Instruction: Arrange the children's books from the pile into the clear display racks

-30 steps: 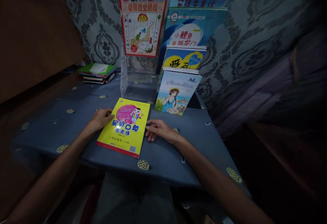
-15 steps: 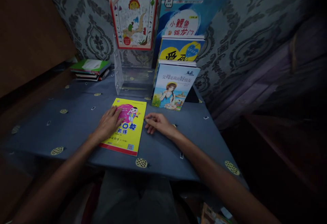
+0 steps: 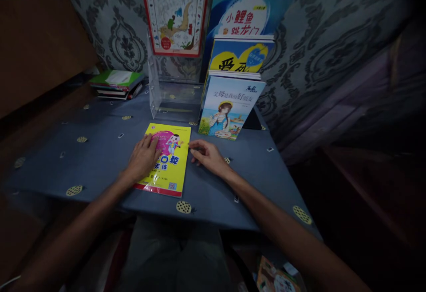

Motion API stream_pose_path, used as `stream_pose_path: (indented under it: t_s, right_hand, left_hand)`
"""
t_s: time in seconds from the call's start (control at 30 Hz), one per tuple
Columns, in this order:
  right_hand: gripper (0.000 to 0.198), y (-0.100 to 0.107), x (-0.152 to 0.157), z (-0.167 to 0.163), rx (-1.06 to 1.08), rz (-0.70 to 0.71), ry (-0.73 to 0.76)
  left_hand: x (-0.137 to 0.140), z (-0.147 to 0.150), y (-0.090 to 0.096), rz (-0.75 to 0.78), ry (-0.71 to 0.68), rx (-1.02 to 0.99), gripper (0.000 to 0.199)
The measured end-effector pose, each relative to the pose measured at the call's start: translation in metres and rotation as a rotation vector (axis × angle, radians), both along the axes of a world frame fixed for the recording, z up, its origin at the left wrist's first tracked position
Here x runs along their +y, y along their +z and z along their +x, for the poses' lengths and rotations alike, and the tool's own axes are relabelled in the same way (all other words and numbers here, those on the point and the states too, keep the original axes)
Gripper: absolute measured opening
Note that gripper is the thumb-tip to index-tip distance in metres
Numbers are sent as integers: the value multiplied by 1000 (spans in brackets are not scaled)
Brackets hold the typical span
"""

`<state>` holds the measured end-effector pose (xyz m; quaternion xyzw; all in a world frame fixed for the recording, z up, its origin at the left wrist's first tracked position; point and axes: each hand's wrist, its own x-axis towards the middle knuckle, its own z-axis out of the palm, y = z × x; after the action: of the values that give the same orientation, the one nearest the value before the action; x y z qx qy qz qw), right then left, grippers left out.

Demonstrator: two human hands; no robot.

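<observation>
A yellow workbook (image 3: 175, 174) with a pink patch, a cartoon child and a red bottom strip lies closed on the table. My left hand (image 3: 142, 155) rests flat on its left side, fingers stretched out and covering part of the cover. At the workbook's right edge is my right hand (image 3: 207, 156), with fingers loosely bent and apart and nothing visible in them. Its index fingertip reaches the edge; whether it touches the cover, I cannot tell.
Behind the workbook stands a clear tiered rack (image 3: 175, 101) holding a red-bordered book (image 3: 176, 17). Beside it, several books, including a light-blue storybook (image 3: 229, 110), stand in tiers. A book stack (image 3: 116, 81) lies at the back left of the blue patterned tablecloth (image 3: 96, 163).
The view has tilted down slightly, so the rack and books sit higher. My right index finger is straighter at the workbook's edge. My left hand stays on the cover.
</observation>
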<state>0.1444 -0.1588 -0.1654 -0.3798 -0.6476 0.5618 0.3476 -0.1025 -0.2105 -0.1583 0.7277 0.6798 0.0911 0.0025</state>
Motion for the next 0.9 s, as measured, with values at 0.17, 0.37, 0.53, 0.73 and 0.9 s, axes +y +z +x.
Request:
stream_pose_path:
  t_s: [0.17,0.37,0.53,0.73,0.9]
  right_hand:
    - [21,-1,2,2,25,-26,9]
    - [25,-2,4,2,58,-59,6]
    - [29,-2,5,2,59,-88,16]
    - [27,3,2,2,-15,35,-63]
    - [28,11,-2,6,-69,236,-255]
  left_hand:
    - [-8,22,8,0,-25,94,44]
    - [-33,73,18,-31,-101,38,42]
    - [-41,98,35,-99,-76,126,41]
    - [-48,82,48,-211,-164,165,30]
    - [-68,12,30,-137,-350,5,51]
